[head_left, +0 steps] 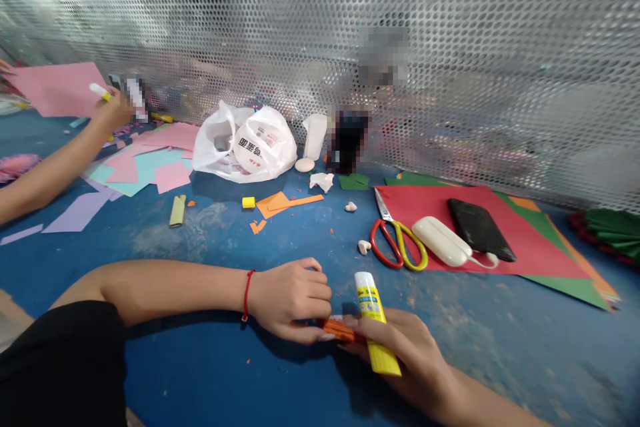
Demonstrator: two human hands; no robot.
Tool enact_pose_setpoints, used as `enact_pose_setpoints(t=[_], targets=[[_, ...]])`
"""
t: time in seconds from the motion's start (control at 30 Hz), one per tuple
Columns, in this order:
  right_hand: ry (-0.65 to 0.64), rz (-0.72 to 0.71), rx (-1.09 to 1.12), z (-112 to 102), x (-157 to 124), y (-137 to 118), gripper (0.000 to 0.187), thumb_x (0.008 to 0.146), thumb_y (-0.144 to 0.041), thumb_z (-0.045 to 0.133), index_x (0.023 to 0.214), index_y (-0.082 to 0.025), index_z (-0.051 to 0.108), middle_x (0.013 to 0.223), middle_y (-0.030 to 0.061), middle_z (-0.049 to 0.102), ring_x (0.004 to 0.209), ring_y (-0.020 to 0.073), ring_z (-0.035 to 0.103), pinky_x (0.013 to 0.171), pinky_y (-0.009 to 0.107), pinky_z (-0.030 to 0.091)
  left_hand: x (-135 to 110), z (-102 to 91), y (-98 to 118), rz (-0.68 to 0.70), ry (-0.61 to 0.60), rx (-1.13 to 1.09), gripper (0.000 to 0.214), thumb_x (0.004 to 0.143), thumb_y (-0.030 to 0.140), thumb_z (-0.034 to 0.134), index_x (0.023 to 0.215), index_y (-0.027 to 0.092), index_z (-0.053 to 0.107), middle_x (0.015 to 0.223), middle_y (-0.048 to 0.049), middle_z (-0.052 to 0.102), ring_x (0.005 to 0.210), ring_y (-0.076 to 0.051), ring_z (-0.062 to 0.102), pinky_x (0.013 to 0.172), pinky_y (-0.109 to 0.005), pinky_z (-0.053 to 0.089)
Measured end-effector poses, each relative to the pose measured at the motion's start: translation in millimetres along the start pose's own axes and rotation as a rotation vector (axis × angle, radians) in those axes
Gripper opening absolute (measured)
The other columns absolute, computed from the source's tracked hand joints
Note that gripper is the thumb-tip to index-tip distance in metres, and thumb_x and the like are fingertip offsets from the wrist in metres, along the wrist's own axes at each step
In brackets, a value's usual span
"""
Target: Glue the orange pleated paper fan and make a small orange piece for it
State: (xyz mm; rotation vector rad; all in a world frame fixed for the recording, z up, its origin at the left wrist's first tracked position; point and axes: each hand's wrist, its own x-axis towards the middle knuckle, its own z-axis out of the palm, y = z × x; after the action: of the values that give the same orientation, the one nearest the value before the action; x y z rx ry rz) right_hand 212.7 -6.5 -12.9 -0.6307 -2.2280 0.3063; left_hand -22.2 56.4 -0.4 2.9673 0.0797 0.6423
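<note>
My left hand (293,299), with a red string round the wrist, rests on the blue table (210,373) with its fingers curled onto a small folded orange paper piece (339,329). My right hand (407,357) meets it from the right, fingers closed round a yellow glue stick (375,323) whose white cap points up and away; its fingertips also touch the orange piece. Both hands sit close together near the table's front edge.
Red-and-yellow scissors (397,240), a white power bank (443,241) and a black phone (480,228) lie on red paper (530,247) over green sheets. A white plastic bag (245,143), orange scraps (283,203), pink and teal papers (150,167). Another person's arm (55,160) at left holds a glue stick. Perforated metal wall (450,27) behind.
</note>
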Motion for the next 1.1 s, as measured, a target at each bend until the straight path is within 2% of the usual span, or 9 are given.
enact_pose_setpoints(t=[0.13,0.23,0.33,0.5,0.6,0.8,0.93,1.03,1.1], targets=[[0.019,0.005,-0.007,-1.1,0.0,-0.3,0.021,0.094,-0.027,0.061,0.115,-0.023,0.06,0.083,0.0044,0.078,0.067,0.016,0.075,0.063,0.024,0.061,-0.4,0.9,-0.4,0.056,0.011,-0.017,0.028,0.092,0.036,0.056,0.07,0.019,0.055,0.068,-0.0018,0.059,0.066,-0.016,0.051,0.08,-0.034,0.04],[-0.032,-0.002,0.019,-4.3,-2.0,1.0,0.031,0.094,-0.036,0.062,0.121,-0.022,0.056,0.09,0.0064,0.078,0.075,0.0177,0.076,0.07,0.026,0.062,-0.3,2.1,-0.6,0.107,0.012,-0.045,0.028,0.092,0.036,0.055,0.07,0.019,0.056,0.068,-0.0021,0.059,0.065,-0.016,0.051,0.081,-0.034,0.041],[-0.069,0.004,0.03,-8.2,-1.4,1.1,0.033,0.096,-0.04,0.057,0.123,-0.021,0.054,0.095,0.0084,0.078,0.082,0.019,0.076,0.072,0.027,0.062,-0.6,3.0,-0.2,0.131,0.008,-0.074,0.028,0.092,0.034,0.054,0.069,0.018,0.056,0.067,-0.002,0.059,0.064,-0.016,0.051,0.079,-0.035,0.041],[-0.051,0.05,-0.021,-11.8,3.6,-4.3,0.028,0.1,-0.04,0.05,0.121,-0.021,0.052,0.099,0.0088,0.078,0.082,0.0167,0.076,0.07,0.022,0.06,-2.1,4.2,-0.1,0.13,-0.013,-0.096,0.028,0.092,0.036,0.053,0.07,0.018,0.057,0.066,-0.0022,0.059,0.066,-0.016,0.052,0.081,-0.035,0.041],[-0.031,0.067,-0.051,-10.4,2.4,-3.2,0.028,0.1,-0.038,0.049,0.122,-0.022,0.053,0.1,0.0087,0.078,0.083,0.0178,0.076,0.07,0.023,0.06,-1.9,4.5,-2.3,0.126,-0.029,-0.12,0.028,0.093,0.037,0.053,0.072,0.018,0.057,0.068,-0.0025,0.06,0.067,-0.016,0.053,0.081,-0.035,0.04],[-0.04,0.155,-0.219,-12.0,1.4,19.9,0.038,0.099,-0.039,0.05,0.133,-0.022,0.049,0.112,0.0105,0.074,0.095,0.022,0.074,0.076,0.031,0.06,0.5,4.1,-8.3,0.062,-0.027,-0.167,0.028,0.094,0.039,0.054,0.074,0.018,0.055,0.071,-0.0022,0.061,0.07,-0.016,0.055,0.078,-0.034,0.039],[-0.049,0.197,-0.351,-18.7,25.5,40.8,0.047,0.099,-0.046,0.048,0.139,-0.022,0.043,0.125,0.0142,0.068,0.107,0.0281,0.069,0.084,0.041,0.058,1.3,4.7,-8.3,0.069,-0.032,-0.166,0.031,0.093,0.042,0.055,0.072,0.019,0.051,0.07,-0.0016,0.061,0.069,-0.016,0.055,0.079,-0.034,0.039],[-0.029,0.183,-0.398,-15.9,66.4,53.6,0.05,0.098,-0.051,0.046,0.138,-0.021,0.043,0.124,0.0157,0.067,0.109,0.032,0.066,0.086,0.045,0.054,1.2,5.0,-8.1,0.069,-0.051,-0.164,0.032,0.092,0.043,0.056,0.07,0.02,0.049,0.07,-0.0015,0.062,0.068,-0.015,0.054,0.079,-0.034,0.039],[-0.055,0.099,-0.404,-7.4,101.8,58.8,0.052,0.097,-0.054,0.045,0.137,-0.019,0.044,0.12,0.016,0.068,0.109,0.0326,0.064,0.091,0.047,0.052,0.5,5.0,-8.5,0.067,-0.066,-0.162,0.032,0.092,0.044,0.056,0.071,0.02,0.05,0.07,-0.0017,0.062,0.068,-0.016,0.054,0.079,-0.035,0.039]])
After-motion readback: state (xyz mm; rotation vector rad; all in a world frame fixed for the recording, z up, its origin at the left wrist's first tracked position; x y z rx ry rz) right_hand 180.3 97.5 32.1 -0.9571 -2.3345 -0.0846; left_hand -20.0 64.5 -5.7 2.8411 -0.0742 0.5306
